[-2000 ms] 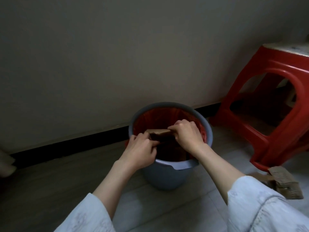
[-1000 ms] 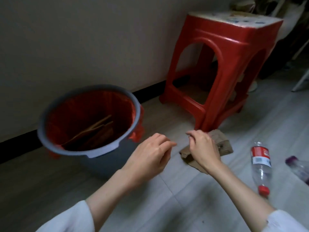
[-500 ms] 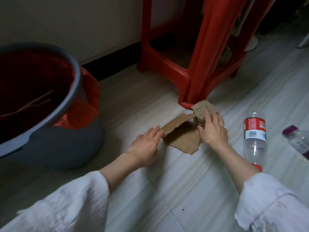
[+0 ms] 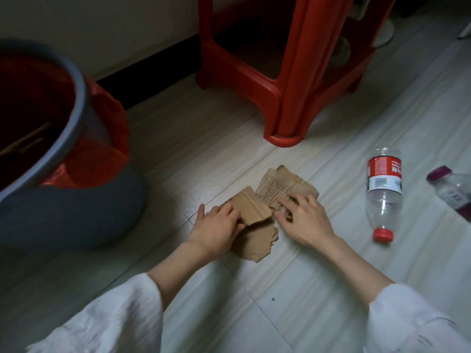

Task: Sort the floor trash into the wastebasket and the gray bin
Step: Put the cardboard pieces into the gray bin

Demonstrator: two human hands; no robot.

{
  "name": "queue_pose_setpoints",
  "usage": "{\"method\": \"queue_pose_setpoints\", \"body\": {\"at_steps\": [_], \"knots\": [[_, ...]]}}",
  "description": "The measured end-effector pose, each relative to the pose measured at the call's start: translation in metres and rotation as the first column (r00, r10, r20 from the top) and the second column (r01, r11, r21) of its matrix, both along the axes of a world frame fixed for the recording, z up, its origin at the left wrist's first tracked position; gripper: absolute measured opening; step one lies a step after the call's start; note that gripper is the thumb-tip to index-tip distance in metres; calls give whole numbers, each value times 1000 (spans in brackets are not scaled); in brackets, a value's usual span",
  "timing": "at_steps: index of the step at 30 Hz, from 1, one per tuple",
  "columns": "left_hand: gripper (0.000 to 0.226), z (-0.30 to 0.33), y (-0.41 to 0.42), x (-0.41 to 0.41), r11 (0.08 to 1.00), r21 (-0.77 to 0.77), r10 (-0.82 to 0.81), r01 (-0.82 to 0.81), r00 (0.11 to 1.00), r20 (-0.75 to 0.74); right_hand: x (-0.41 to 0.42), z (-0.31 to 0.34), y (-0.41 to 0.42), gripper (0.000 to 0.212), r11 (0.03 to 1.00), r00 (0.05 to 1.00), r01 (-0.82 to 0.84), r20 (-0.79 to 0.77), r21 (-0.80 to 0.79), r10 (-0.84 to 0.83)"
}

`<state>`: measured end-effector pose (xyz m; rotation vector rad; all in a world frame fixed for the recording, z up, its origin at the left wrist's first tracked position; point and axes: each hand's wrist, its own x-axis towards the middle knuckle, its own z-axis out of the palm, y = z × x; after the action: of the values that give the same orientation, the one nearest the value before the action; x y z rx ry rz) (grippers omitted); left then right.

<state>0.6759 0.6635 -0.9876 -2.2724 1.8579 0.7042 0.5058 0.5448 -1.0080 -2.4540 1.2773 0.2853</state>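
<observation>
Hands low over floor: left hand grips torn cardboard, right hand presses it, fingers spread.

Two plastic bottles, one torn cardboard piece, one gray bin, one red stool.

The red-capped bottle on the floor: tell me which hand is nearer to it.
Right. The right hand rests on the torn cardboard just left of the red-capped bottle, without touching it. The left hand is further left, across the cardboard.
</observation>
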Motion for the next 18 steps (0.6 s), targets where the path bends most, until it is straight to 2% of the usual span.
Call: {"method": "queue_pose_setpoints", "body": {"at_steps": [2,4,7,9,11,13,16,18], "knots": [[30,-4,18,-1,998,-40,46,-45,999,13,-3,2,24,55,1000,1000,-19,-19,24,20],[30,-11,33,2,987,-58,143,-147,987,-68,-2,1,44,51,999,1000,3,7,42,-3],[53,-17,48,13,944,-6,321,-329,926,-201,-1,-1,63,43,994,995,67,74,84,-73],[72,-18,56,18,936,40,350,-350,914,-205,-4,-2,75,36,994,991,76,105,78,-84],[78,-15,62,16,937,88,349,-339,921,-172,-7,0,86,33,997,993,72,90,42,-76],[76,-15,72,10,925,158,368,-345,919,-145,-6,5,91,52,994,993,108,42,29,-109],[73,-19,86,5,900,238,401,-366,908,-118,0,14,84,102,942,951,309,-61,130,-304],[74,-18,91,6,894,254,411,-369,901,-139,3,16,81,115,906,926,375,-116,195,-358]]}}
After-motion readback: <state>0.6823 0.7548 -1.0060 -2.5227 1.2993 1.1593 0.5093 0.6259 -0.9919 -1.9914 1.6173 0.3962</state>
